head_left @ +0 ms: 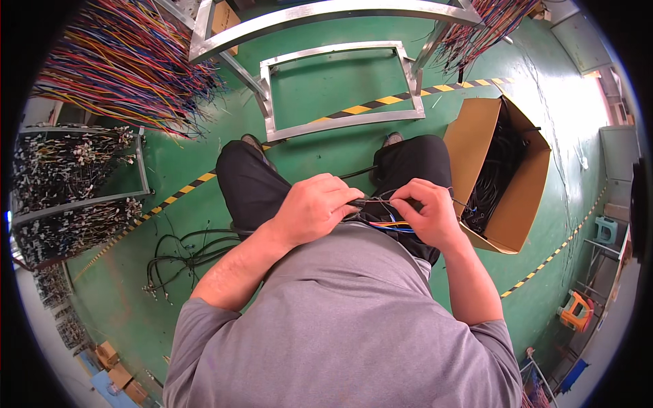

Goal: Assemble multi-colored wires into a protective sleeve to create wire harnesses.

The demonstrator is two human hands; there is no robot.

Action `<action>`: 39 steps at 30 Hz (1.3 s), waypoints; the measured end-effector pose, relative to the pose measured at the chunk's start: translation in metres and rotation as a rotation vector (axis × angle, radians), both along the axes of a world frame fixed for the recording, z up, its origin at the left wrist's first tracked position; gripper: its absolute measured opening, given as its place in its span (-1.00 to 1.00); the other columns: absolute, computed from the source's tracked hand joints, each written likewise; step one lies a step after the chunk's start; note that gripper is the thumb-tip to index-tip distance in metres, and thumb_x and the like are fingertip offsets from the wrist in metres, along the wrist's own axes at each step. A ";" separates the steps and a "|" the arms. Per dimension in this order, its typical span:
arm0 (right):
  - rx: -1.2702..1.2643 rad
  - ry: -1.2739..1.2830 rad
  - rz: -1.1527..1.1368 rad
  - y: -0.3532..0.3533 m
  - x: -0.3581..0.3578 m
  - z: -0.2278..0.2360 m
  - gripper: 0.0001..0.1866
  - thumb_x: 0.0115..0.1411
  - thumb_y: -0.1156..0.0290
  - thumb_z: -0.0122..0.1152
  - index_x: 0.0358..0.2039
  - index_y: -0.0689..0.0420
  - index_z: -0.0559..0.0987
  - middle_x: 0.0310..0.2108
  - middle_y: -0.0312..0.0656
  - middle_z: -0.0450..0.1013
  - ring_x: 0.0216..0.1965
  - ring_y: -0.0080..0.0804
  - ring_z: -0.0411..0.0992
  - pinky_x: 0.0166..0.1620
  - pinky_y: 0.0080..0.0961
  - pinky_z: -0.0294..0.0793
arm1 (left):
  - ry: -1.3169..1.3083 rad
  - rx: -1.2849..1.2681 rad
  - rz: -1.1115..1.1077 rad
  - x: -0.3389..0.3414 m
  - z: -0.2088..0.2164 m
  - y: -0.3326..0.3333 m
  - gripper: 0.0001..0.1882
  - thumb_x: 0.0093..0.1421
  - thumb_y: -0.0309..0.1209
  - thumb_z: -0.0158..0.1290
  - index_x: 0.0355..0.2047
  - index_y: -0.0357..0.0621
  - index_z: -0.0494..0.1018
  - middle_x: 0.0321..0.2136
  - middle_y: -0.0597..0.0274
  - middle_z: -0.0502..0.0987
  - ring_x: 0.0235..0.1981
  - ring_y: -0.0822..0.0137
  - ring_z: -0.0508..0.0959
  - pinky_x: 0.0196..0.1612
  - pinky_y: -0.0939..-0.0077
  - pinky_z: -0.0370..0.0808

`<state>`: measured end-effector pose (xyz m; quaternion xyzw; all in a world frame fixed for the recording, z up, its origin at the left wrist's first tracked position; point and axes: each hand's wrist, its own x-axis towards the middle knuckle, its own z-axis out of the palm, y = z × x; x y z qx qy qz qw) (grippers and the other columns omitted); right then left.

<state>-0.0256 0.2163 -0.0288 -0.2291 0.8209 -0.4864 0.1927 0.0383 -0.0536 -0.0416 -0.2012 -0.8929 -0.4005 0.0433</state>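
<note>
Over my lap, my left hand [318,209] is closed on a black cable [358,202], its thumb and fingers pinching near the end of the dark sleeve. My right hand [428,211] is also closed, with thumb and forefinger pinching thin dark wires that run across from the left hand. Below the pinch, loose yellow, red and blue wires [389,225] fan out between the hands in front of my grey shirt. The wire ends inside the right fingers are hidden.
An open cardboard box [537,197] with coiled black cables stands beside my right leg. Black cables [183,258] lie on the green floor at left. Ahead is a metal frame [340,129]; coloured wire bundles [122,68] hang far left. Racks [81,204] hold connector-ended harnesses.
</note>
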 end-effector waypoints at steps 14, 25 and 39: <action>-0.001 0.153 0.080 -0.013 0.005 0.002 -0.96 0.17 0.57 0.44 -0.36 0.20 0.72 -0.45 -0.20 0.58 -0.45 -0.33 0.51 -0.43 -0.43 0.43 | 0.055 -0.016 -0.035 0.001 -0.007 0.008 -0.70 0.09 -0.41 0.41 -0.14 -0.11 0.69 -0.32 0.23 0.68 -0.26 0.15 0.66 -0.18 0.24 0.62; 0.012 0.018 0.027 0.007 -0.008 -0.006 -0.88 0.19 0.59 0.40 -0.23 0.25 0.71 -0.36 -0.19 0.60 -0.33 -0.43 0.56 -0.25 -0.48 0.52 | 0.050 0.014 0.029 0.001 -0.010 -0.005 -0.73 0.12 -0.41 0.40 -0.14 -0.12 0.69 -0.32 0.23 0.68 -0.26 0.16 0.66 -0.18 0.27 0.63; -0.024 -0.017 -0.008 -0.021 -0.017 0.039 -0.80 0.23 0.57 0.44 -0.14 0.23 0.67 -0.37 -0.26 0.60 -0.37 -0.56 0.51 -0.30 -0.53 0.48 | 0.158 0.046 0.035 -0.027 0.016 -0.002 -0.66 0.08 -0.46 0.40 -0.09 -0.12 0.69 -0.31 0.16 0.68 -0.25 0.07 0.67 -0.16 0.21 0.62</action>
